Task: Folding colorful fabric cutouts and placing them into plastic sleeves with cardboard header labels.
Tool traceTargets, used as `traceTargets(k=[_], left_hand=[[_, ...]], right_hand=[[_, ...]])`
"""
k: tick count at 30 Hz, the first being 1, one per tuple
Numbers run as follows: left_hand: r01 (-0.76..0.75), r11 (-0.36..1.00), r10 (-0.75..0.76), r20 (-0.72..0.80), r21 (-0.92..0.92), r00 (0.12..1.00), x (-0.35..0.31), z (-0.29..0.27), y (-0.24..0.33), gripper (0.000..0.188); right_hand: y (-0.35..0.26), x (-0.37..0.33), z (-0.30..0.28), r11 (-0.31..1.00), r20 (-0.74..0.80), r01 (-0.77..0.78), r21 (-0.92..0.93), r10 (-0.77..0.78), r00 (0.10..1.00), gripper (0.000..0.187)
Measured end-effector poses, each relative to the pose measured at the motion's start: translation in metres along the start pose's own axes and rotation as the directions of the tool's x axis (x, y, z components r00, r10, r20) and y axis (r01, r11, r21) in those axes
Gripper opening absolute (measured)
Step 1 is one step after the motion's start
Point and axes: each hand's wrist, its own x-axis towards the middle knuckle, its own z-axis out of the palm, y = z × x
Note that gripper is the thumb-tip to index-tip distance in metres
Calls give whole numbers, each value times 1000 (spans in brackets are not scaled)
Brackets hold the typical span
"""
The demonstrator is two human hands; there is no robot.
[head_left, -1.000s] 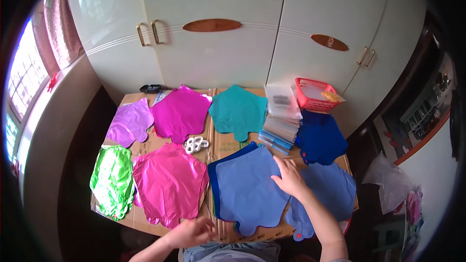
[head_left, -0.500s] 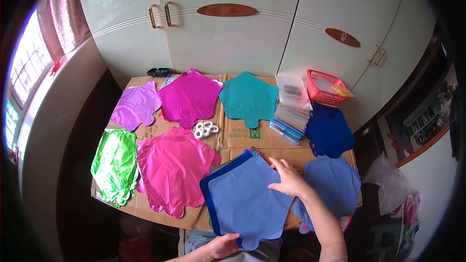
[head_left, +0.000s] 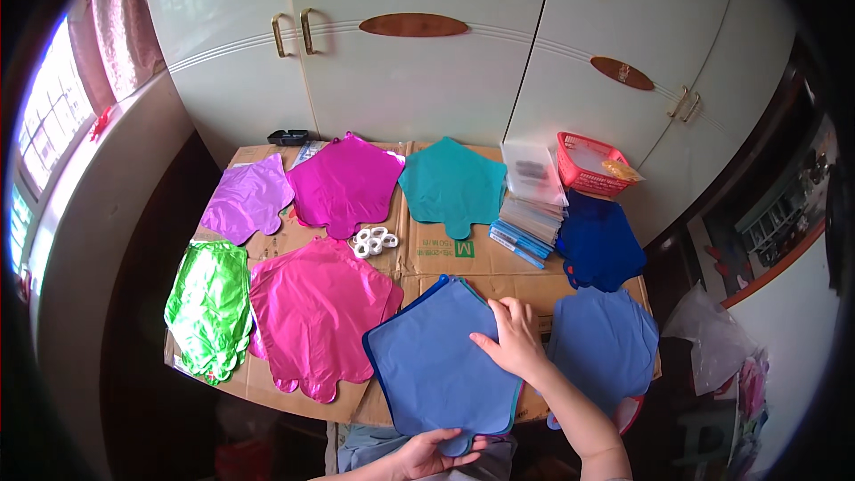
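Note:
A stack of flat, pentagon-shaped foil balloons, with a light blue balloon [head_left: 441,361] on top, lies at the table's near edge in front of me. Darker blue and teal edges show beneath it. My left hand [head_left: 436,454] grips the stack's rounded tab at the bottom, thumb above and fingers below. My right hand [head_left: 514,334] pinches the stack's upper right edge, thumb over the top sheet. Beside it on the left lies a pink foil balloon [head_left: 321,316]; to the right is another pile of light blue balloons [head_left: 606,347].
Around the cardboard-covered table [head_left: 427,258] lie green [head_left: 209,307], lilac [head_left: 248,196], magenta [head_left: 346,183], teal [head_left: 452,183] and dark blue [head_left: 601,240] balloons. White rings [head_left: 374,241], stacked clear plastic bags [head_left: 530,214], a red basket [head_left: 595,165] and a black tray [head_left: 288,137] sit among them. Cabinets [head_left: 419,89] stand behind.
The stack's edges have come closer into line, and it has shifted slightly left. My left hand has moved right along the bottom to the tab; my right hand has slid slightly down.

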Motion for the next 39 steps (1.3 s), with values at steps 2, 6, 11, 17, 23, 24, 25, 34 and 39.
traceTargets(k=[2, 6, 11, 17, 23, 24, 25, 34, 39], left_hand=[[23, 999, -25, -39, -43, 999, 2, -7, 2, 30], [65, 966, -12, -207, 250, 978, -2, -19, -3, 18], [-53, 319, 209, -16, 946, 978, -8, -11, -5, 22], [-53, 497, 200, -54, 866, 978, -13, -27, -5, 25], [-19, 706, 142, -116, 708, 983, -14, -45, -5, 29], [-9, 733, 128, -124, 680, 984, -13, -47, -4, 30], [0, 753, 111, -126, 658, 986, -13, -48, -2, 31], [-25, 976, 16, 42, 217, 999, -18, -44, 3, 50], [67, 996, -71, 78, 59, 994, -10, -65, 5, 46]], right_hand=[[5, 4, 1, 1000, -12, 20, 4, -20, 1000, 64], [11, 11, 2, 990, 31, 65, 122, -69, 997, 66], [21, 31, 13, 953, 99, 62, 296, -95, 991, 69], [2, 56, 2, 755, 360, -254, 605, 26, 933, 68], [-8, 60, -14, 827, 505, -214, 520, -96, 858, 62], [-6, 60, -13, 791, 498, -273, 547, -46, 866, 62], [-3, 60, -10, 751, 493, -327, 574, 3, 870, 63], [3, 67, 5, 573, 571, -397, 717, -156, 806, 63], [-12, 101, -1, 649, 587, -340, 680, -205, 783, 71]])
